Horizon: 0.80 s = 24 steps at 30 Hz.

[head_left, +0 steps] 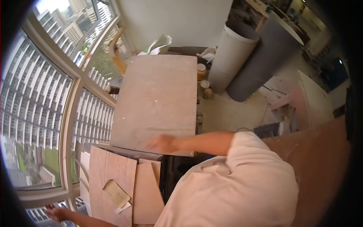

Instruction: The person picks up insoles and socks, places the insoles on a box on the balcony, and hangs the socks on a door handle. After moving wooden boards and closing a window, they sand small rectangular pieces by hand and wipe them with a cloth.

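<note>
My right hand [163, 143], smeared by motion, is over the near edge of a large flat wooden board [155, 94]. Its fingers stretch to the left and nothing shows in them. Low at the left, near the window, my left hand [56, 213] is raised with its fingers loosely apart and holds nothing. Beside it, a smaller plywood panel [113, 162] leans at a slant, with a creased yellowish sheet of paper [116, 193] on it. A second wooden piece [148, 193] partly shows behind that panel.
Tall windows [72, 102] line the left side. Past the board's right edge stand small tubs [204, 84], a light grey tube [231, 56] and a dark grey tube [261, 56]. A white bag [160, 45] sits behind the board. Offcuts [283, 102] lie on the floor at right.
</note>
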Available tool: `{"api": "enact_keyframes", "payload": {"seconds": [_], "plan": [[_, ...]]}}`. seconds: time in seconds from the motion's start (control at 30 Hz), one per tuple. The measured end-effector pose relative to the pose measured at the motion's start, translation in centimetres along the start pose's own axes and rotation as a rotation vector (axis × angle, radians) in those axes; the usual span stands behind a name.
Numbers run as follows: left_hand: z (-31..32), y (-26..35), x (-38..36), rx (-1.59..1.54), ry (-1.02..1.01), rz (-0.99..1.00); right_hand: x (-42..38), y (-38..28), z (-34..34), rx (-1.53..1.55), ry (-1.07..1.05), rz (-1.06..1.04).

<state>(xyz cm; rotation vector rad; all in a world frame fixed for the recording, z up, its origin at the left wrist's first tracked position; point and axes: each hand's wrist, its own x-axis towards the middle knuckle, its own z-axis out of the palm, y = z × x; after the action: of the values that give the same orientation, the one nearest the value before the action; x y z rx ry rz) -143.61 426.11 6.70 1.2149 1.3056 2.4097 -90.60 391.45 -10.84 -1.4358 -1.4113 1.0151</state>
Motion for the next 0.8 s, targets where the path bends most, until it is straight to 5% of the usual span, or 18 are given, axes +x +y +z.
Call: {"api": "enact_keyframes", "payload": {"seconds": [0.03,0.1,0.13,0.17,0.23,0.27,0.3,0.43,0.5,0.6,0.63,0.73,0.8], "plan": [[1.4,3.5,-3.0,0.133,-0.154,0.081,-3.0,5.6,-3.5,-0.174,0.091,0.053],[4.6,9.9,-8.3,-0.004,-0.169,-0.064,-11.9,11.8,-11.1,-0.267,0.416,0.384],[5.3,11.6,-9.7,-0.072,-0.220,-0.093,-16.8,14.8,-14.4,-0.402,0.629,0.344],[6.1,13.8,-11.7,-0.099,-0.248,-0.135,-21.6,16.4,-16.9,-0.490,0.820,0.575],[6.8,16.8,-15.9,-0.043,-0.341,-0.136,-30.1,17.9,-21.9,-0.319,0.947,1.175],[7.1,18.0,-18.8,-0.113,-0.407,-0.183,-34.6,19.9,-22.9,-0.327,1.065,1.185],[7.4,18.8,-22.0,-0.183,-0.471,-0.233,-37.8,19.1,-24.5,-0.201,0.949,1.317],[7.9,19.3,-42.7,-0.017,-0.755,-0.555,-49.9,27.4,-24.6,-0.154,0.920,1.365],[7.5,18.8,-53.2,0.023,-1.124,-0.681,-55.7,33.1,-23.5,-0.190,0.860,1.336],[6.5,21.3,-67.5,0.266,-1.362,-0.774,-62.9,39.6,-22.1,-0.859,0.337,1.124],[5.9,21.5,-70.3,0.330,-1.442,-0.787,-62.7,38.2,-22.9,-0.707,0.498,1.153],[6.8,22.3,-75.0,0.408,-1.853,-0.422,-63.7,36.0,-24.7,-0.168,0.950,1.241],[8.0,21.8,-77.1,0.448,-1.900,-0.310,-63.9,35.6,-26.7,0.283,1.225,1.294]]}}
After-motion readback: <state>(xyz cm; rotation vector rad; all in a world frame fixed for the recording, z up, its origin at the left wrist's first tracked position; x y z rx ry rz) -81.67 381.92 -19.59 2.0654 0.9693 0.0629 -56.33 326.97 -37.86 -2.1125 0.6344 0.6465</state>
